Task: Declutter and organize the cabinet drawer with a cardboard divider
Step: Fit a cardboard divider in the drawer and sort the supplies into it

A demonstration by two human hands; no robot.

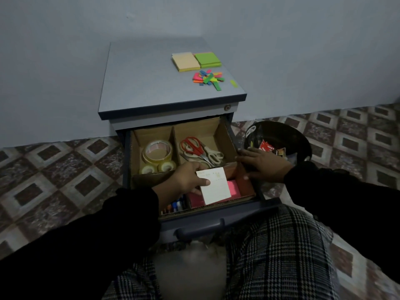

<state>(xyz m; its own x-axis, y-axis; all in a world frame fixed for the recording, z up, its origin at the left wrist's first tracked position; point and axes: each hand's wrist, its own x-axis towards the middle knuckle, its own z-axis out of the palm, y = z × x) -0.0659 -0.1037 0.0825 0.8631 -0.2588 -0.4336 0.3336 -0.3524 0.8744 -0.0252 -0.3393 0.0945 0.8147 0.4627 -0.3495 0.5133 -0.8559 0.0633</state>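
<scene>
Left hand (pixel 190 180) pinching white card (pixel 215 185) by its nine o'clock edge, over the drawer's (pixel 216 215) near-right compartment. Pink pads (pixel 233 188) directly beneath, toward six o'clock. Right hand (pixel 263 164) flat, fingers straight, bracing cardboard divider (pixel 227 135) at three o'clock.

Matt brown cardboard divider (pixel 173 135) lines the drawer; glossy clear tape rolls (pixel 157 150) catch light, scissors (pixel 200 149) show shiny red plastic handles, a matt white paper card (pixel 216 186), smooth grey cabinet top (pixel 151 83).
</scene>
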